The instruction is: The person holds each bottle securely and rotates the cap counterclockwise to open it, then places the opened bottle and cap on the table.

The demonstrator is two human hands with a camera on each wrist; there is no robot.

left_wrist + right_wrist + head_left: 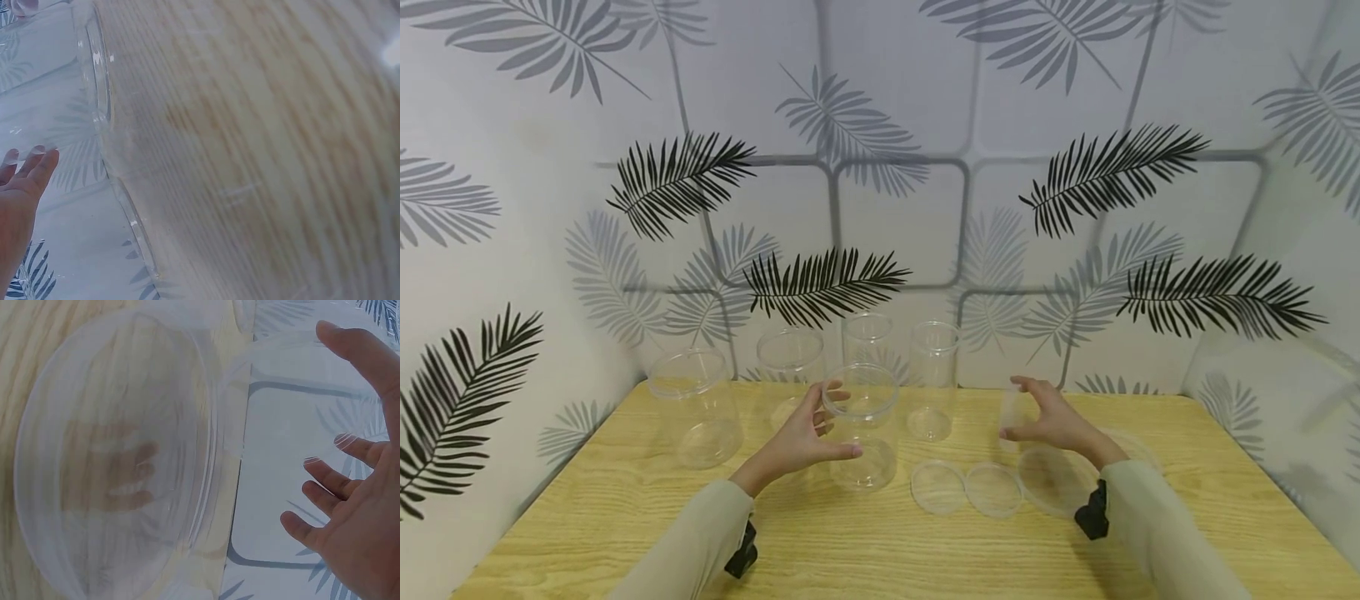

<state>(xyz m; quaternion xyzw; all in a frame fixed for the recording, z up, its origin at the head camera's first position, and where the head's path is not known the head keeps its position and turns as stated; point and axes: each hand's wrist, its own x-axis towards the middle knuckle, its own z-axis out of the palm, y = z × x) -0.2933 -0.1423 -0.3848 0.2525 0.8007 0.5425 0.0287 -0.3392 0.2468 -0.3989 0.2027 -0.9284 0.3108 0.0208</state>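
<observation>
A clear jar (868,421) with a wide rim stands upright toward the middle of the table. My left hand (797,437) holds it from the left, thumb low across the front and fingers behind the rim. In the left wrist view, the fingertips (47,156) lie against the clear wall. My right hand (1054,419) pinches a clear round lid (1011,415) on edge between thumb and fingers, above the table. In the right wrist view, the thumb (350,340) and fingertips are spread across that faint disc. A larger clear lid (119,456) lies under the right hand.
Other clear jars stand behind and left: a wide one (696,417), one behind my left hand (790,362), a narrow one (867,329) and a tall one (934,383). Two small lids, a left one (938,487) and a right one (994,490), lie flat. A leaf-patterned wall (895,225) borders the table.
</observation>
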